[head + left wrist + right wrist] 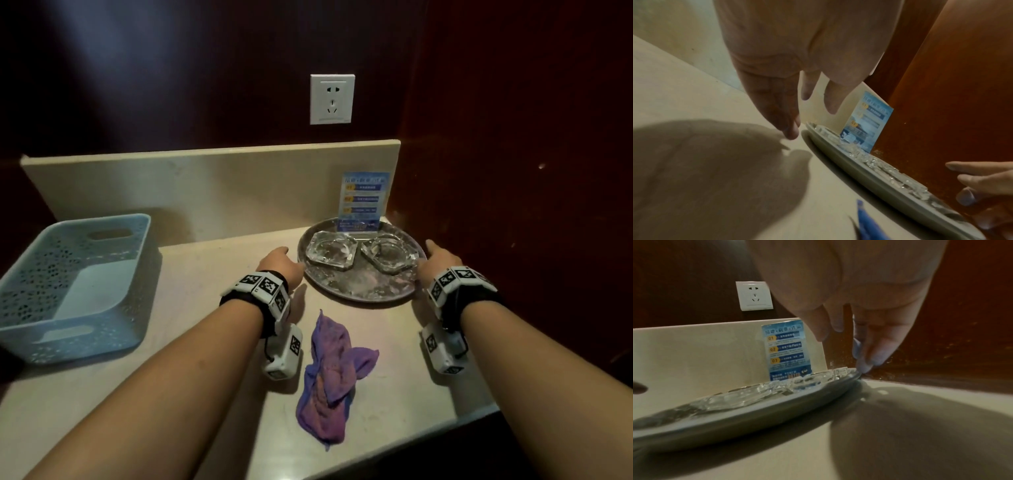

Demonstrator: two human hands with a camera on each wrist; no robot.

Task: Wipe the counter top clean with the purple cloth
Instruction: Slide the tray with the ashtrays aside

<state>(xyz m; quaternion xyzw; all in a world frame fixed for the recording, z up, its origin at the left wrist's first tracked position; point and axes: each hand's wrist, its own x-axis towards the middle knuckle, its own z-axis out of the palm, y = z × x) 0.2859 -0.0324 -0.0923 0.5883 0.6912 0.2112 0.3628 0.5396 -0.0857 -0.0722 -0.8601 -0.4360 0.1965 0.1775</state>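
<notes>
- The left hand [279, 262] reaches forward at the left edge of the round tray [359, 294], its fingers extended and relaxed, holding nothing. In the left wrist view the fingertips [791, 131] hang just beside the tray's rim, close over the counter top [212, 342]; whether they touch the rim I cannot tell.
- The right hand [440, 257] reaches to the tray's right edge, fingers straight and pointing forward. In the right wrist view its fingertips [864, 366] come down to the far rim of the tray, seemingly touching it, though the blur there leaves that unsure; nothing is clasped.
- Both wrists wear black bands with white marker blocks.
- The purple cloth [330, 373] lies crumpled on the counter top between the two forearms, nearer the person than the tray and apart from both hands.
- The tray sits at the back right of the counter top, close to the dark red side wall [531, 171]. On it lie two clear glass ashtrays [330, 253] side by side.
- A blue printed card [363, 200] stands upright at the back of the tray, against the beige backsplash [188, 192].
- A light blue perforated plastic basket [73, 291] rests at the left end of the counter top, well apart from the hands.
- A white wall socket [332, 98] is set in the dark wall above the backsplash.
</notes>
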